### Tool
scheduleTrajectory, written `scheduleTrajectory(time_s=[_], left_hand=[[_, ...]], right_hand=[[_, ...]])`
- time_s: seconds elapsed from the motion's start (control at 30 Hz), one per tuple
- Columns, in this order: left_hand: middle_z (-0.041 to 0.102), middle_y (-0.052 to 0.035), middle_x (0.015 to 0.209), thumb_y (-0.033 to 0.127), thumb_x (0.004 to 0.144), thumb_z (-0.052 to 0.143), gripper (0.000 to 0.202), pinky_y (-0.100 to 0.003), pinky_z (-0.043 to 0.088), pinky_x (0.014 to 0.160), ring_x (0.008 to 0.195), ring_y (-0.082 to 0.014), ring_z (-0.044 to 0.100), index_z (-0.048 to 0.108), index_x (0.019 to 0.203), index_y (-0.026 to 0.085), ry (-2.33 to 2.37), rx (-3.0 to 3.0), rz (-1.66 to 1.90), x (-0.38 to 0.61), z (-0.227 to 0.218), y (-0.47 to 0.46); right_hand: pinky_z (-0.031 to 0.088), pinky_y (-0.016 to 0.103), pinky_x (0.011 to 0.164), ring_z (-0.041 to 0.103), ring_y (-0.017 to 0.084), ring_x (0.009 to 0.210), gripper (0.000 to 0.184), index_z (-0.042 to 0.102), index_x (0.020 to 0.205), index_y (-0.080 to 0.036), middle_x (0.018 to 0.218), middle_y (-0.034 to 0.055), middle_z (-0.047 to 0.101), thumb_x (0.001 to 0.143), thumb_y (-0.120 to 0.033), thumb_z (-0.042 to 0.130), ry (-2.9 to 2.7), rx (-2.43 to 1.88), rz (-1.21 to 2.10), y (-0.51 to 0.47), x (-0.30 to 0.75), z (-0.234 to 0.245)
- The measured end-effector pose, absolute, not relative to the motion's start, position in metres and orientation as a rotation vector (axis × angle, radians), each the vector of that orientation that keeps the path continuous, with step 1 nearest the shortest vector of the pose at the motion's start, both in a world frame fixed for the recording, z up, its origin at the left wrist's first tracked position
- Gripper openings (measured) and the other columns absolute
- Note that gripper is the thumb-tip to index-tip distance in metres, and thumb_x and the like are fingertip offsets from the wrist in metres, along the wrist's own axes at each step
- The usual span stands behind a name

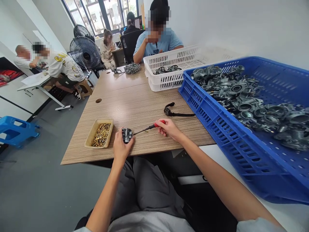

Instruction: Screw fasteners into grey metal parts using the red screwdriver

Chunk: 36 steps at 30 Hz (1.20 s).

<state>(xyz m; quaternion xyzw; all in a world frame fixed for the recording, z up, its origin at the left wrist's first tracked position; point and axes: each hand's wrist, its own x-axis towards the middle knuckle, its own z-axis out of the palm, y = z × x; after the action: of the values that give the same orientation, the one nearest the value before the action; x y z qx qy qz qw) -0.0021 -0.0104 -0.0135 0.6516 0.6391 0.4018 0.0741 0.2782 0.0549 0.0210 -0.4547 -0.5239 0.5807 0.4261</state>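
My left hand [122,145] is closed around a grey metal carburetor body [126,134] near the table's front edge. A screwdriver [150,127] with a red and black handle is in my right hand [169,129], gripped at the handle. Its shaft points left, and the tip is at the right side of the carburetor body; whether it sits in a screw I cannot tell. Tiny brass pieces lie on the table just under the screwdriver, close to my right fingers. Left of my left hand is a cream tray [87,141] filled with small brass parts [101,134].
A blue crate [217,138] of metal carburetor bodies [243,88] stands at the right, with a white basket [166,84] behind it. A black wristwatch [168,111] lies nearby. Across the table [125,96] sits a person in light blue [172,38]. A blue stool [16,130] is at left.
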Motion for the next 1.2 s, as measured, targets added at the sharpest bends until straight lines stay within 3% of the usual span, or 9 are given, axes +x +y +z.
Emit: scheduleTrajectory(time_s=[0.4,1.2], left_hand=[[0.063,-0.0129,0.128,0.042,0.09,0.073,0.07,-0.042,0.055,0.102,0.119,-0.031,0.067,0.048,0.152,0.021,1.92,1.97,1.211,-0.003,-0.0156,-0.0098],[0.063,-0.0147,0.129,0.045,0.091,0.073,0.07,-0.043,0.055,0.103,0.12,-0.0319,0.065,0.047,0.151,0.018,1.92,1.963,1.202,-0.003,-0.0141,-0.0101]], right_hand=[[0.032,0.021,0.033,0.047,0.009,0.039,0.06,0.065,0.076,-0.018,0.054,0.0027,0.065,0.074,-0.075,0.081,-1.247,-1.158,1.392,0.0516,0.2738,0.0252],[0.034,0.021,0.032,0.046,0.008,0.036,0.059,0.065,0.073,-0.018,0.051,0.0021,0.065,0.073,-0.075,0.081,-1.296,-1.134,1.339,0.0494,0.2718,0.0257]])
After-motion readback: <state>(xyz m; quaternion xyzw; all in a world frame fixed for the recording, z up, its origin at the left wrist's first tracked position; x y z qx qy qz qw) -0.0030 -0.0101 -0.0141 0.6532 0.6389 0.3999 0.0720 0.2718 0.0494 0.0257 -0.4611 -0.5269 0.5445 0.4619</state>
